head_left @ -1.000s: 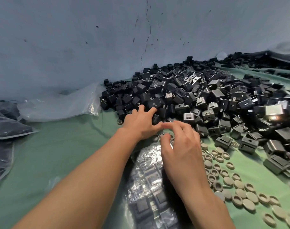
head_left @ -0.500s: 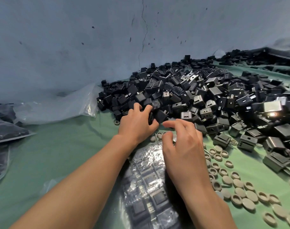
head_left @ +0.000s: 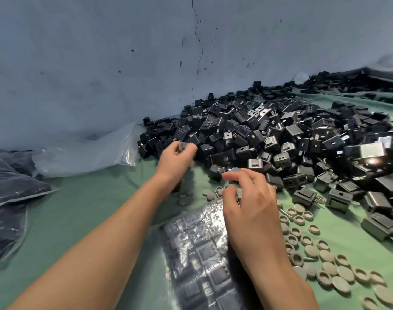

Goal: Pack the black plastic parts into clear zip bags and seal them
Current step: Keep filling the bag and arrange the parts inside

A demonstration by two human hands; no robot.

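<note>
No readable text, label, brand, number or sign anywhere in my view. Black plastic parts point(head_left: 269, 139) at my 1 o'clock: moulded slots and holes only, no print legible. Clear zip bag point(head_left: 204, 249) at my 6 o'clock: glare on film, nothing printed that I can read. Wall point(head_left: 101, 63) at 12 o'clock: cracks and specks, no writing.
</note>
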